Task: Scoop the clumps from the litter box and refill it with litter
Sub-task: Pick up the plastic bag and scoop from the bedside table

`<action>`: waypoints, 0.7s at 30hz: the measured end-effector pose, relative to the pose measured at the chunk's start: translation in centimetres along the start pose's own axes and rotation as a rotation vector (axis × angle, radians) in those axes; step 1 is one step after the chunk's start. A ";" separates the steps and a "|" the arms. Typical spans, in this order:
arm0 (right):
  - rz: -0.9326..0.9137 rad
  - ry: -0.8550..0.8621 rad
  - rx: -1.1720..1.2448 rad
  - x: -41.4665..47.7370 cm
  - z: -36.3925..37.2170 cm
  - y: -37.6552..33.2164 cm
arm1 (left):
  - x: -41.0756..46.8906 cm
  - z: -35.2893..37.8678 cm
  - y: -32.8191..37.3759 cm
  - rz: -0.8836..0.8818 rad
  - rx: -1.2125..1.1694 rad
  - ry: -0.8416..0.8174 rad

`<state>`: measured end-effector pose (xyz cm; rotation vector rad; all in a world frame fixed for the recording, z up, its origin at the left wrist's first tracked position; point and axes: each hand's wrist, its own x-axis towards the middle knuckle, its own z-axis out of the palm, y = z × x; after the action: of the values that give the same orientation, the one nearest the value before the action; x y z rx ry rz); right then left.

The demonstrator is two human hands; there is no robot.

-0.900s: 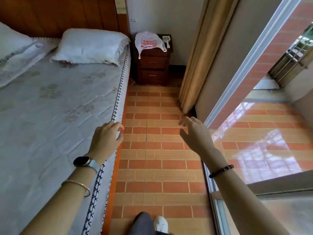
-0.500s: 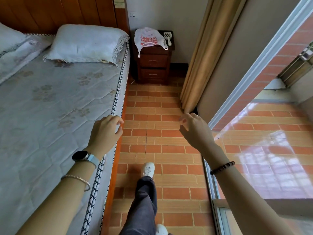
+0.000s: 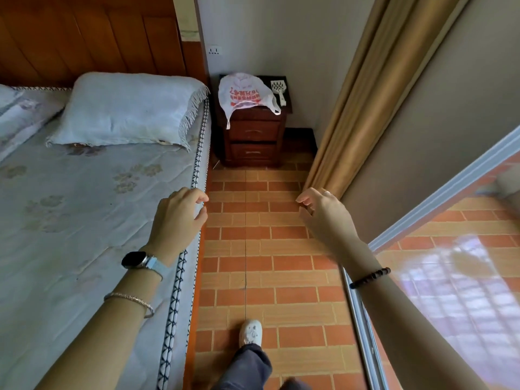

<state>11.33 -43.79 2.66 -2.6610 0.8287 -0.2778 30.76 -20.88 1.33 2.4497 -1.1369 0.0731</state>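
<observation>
The dark wooden nightstand [image 3: 254, 130] carries a white plastic bag [image 3: 243, 94] and, beside it, a white litter scoop [image 3: 278, 90]. A pale pillow [image 3: 126, 108] lies on the bed [image 3: 70, 206].

The nightstand [image 3: 254, 136] is dark varnished wood with a faint sheen, like the headboard [image 3: 84, 38]. On it, the bag [image 3: 243, 92] is thin, crinkled white plastic and the scoop [image 3: 278, 88] is hard white plastic. The mattress [image 3: 70, 206] is quilted cloth, matt, as is the fringed pillow [image 3: 126, 108]. The curtain [image 3: 351, 108] is soft tan fabric. The floor [image 3: 292, 266] is smooth tile, the door glass [image 3: 464, 291] glossy.
</observation>
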 end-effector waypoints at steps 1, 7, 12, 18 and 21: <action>-0.001 0.003 0.001 1.4 0.0 0.0 | 1.5 0.0 -0.4 0.008 0.003 -0.003; 0.018 -0.008 0.026 8.5 0.4 1.3 | 8.5 1.3 -1.6 0.034 0.015 0.000; 0.057 -0.042 0.051 15.4 1.6 3.1 | 14.4 3.7 -2.7 0.030 0.007 -0.007; -0.002 -0.043 0.047 26.4 2.9 5.9 | 23.5 7.6 -4.4 -0.016 0.055 0.000; -0.027 -0.066 0.048 32.9 3.0 7.2 | 28.6 9.2 -5.3 -0.064 0.066 -0.001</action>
<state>35.12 -67.60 -0.05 -2.6234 0.7565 -0.2129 52.37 -42.08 -2.40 2.5422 -1.0712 0.0909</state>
